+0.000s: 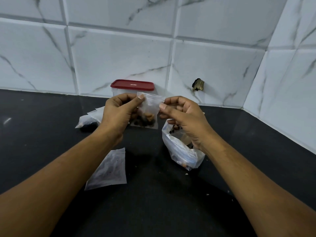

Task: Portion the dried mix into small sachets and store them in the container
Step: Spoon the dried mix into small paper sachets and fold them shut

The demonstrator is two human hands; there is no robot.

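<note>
Seen from the head camera, the left hand (118, 113) pinches the top left corner of a small clear sachet (150, 108) between thumb and forefinger. The right hand (184, 120) pinches its top right edge. Dark and tan dried mix (145, 119) sits in its bottom. Just beyond the hands stands the container (118, 93), its red lid (132, 85) on. Under the right hand lies an open plastic bag (179, 151) of mix.

The left forearm (59, 177) and the right forearm (248, 177) are seen bare along the whole length that is shown, up to the wrists. The left hand (118, 113) and the right hand (184, 117) are uncovered as well. The left thumbnail (141, 96) and the right thumbnail (162, 106) are kept short and evenly trimmed
</note>
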